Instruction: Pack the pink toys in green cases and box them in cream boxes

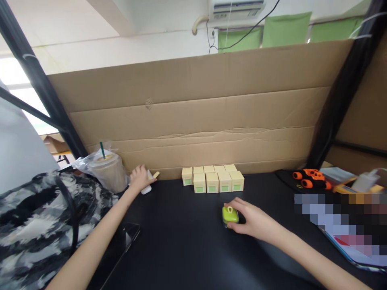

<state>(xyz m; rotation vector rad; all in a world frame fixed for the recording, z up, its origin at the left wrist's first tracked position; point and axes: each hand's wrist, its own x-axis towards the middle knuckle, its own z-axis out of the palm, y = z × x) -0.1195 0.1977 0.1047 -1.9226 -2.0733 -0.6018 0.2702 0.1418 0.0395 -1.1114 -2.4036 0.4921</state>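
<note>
At the back left, my left hand (pixel 139 178) is closed around a small white object (pixel 146 190), its thumb across it. The object's kind is partly hidden by the hand. A short yellowish tab (pixel 156 175) sticks out beside the thumb. In the middle right, my right hand (pixel 243 217) grips a small lime-green case (pixel 230 215) from its right side, thumb in front and fingers behind. A pale loop stands on the case's top. Behind it, several small cream boxes (pixel 212 183) with green labels stand in two close rows against the cardboard.
A cardboard wall (pixel 193 117) closes the back of the black table (pixel 181 241). At left are a bagged drink cup (pixel 110 173), a black-and-white patterned bag (pixel 36 213) and a dark phone-like slab (pixel 121 249). Orange-black binoculars (pixel 313 178) lie at right.
</note>
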